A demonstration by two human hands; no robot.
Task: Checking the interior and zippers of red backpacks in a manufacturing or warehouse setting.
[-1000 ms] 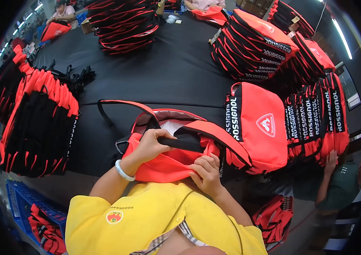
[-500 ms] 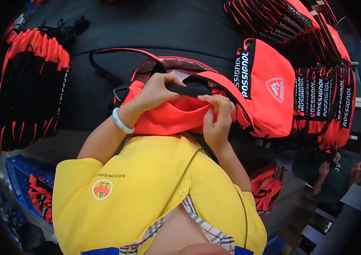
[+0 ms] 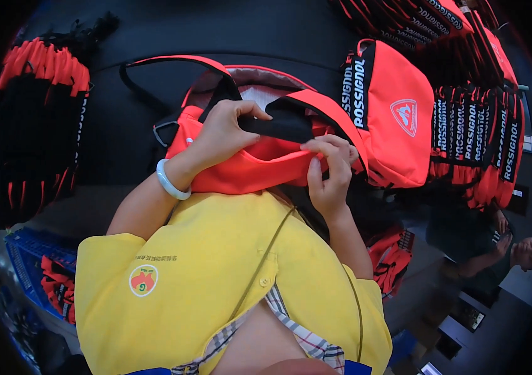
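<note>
Head view, seen from my remote station: an open red bag [image 3: 241,174] lies on the near side of the black desk [image 3: 209,28], directly in front of the wearer's yellow shirt [image 3: 209,262] and beneath both hands. Its long axis runs from left to right across the body, and its mouth faces upward, exposing a pale lining [image 3: 269,78].

The governing relation, as I judge it, is that of the hands to a black band [image 3: 286,127] spanning the mouth. The band runs left to right, dipping slightly toward the right; the left hand [image 3: 225,128] is at its left end, the right hand [image 3: 333,165] just beside its right end, so neither is clearly nearer.

The left hand is nearly closed, pinching the band between thumb and index finger. The right hand is half curled: its index fingertip touches the fabric near the band's right end, with the thumb below; I cannot tell whether cloth is gripped between them.

A red strap [image 3: 181,59] arches over the bag's far left side. A second red bag [image 3: 400,87] stands just to its right.
</note>
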